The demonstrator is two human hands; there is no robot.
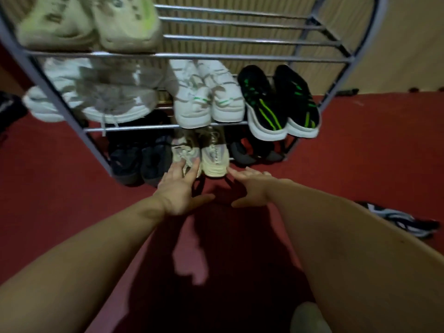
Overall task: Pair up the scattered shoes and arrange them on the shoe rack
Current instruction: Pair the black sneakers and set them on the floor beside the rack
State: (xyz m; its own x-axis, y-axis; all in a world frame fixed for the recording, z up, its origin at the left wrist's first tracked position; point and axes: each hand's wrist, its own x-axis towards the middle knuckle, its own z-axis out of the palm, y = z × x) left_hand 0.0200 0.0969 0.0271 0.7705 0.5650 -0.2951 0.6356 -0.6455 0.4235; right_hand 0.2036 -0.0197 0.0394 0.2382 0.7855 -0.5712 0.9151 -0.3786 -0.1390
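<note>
Both your bare forearms stretch forward and down to the lowest shelf of the shoe rack (216, 55). Your left hand (179, 192) is palm down, fingers spread, and its fingertips (195, 164) touch the heel of the left shoe of the beige pair (201, 155). Your right hand (252, 186) is just beside the right shoe's heel, fingers stretched and thumb pointing inward; I cannot tell if the fingertips really touch it. Each grip is wide open and has hold of nothing.

The rack is made of thin, shiny metal tubes with a curved grey frame. The beige pair stands together in the middle of the bottom shelf, heels toward you, with thick ribbed cream soles and mesh-like tops. To its left is a dark pair (138, 159), to its right another dark pair (254, 150), partly hidden. On the middle shelf you have a blurred white pair (101, 97), a white pair with small green marks (207, 97), and a black pair with bright green stripes (281, 104) and chunky white soles. On the top shelf, at the left, sits a pale yellow-green pair (91, 22), also blurred.

The floor (360, 145) is a matt red carpet. One grey, white and black shoe (398, 218) lies on it alone, well apart from the rack, beyond your right forearm
</note>
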